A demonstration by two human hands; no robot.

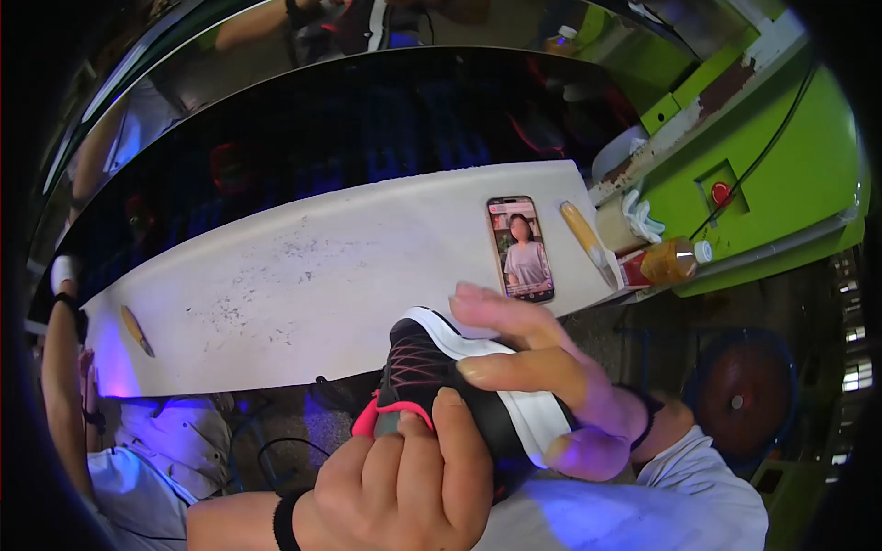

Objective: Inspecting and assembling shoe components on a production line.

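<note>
A black shoe (432, 367) with pink stitching, a pink heel tab and a white sole is held sideways in front of my chest, below the near edge of a white worktable (303, 275). My left hand (395, 487) grips its heel end from below, thumb beside the pink tab. My right hand (542, 376) wraps over the white sole from the right, fingers spread along it.
On the table lie a lit smartphone (521, 248), a wooden-handled tool (588, 243) to its right and another tool (136, 329) at the left end. A bottle of amber liquid (671, 260) and a cup stand by a green machine (781, 174). Another person's arm (60, 367) is at left.
</note>
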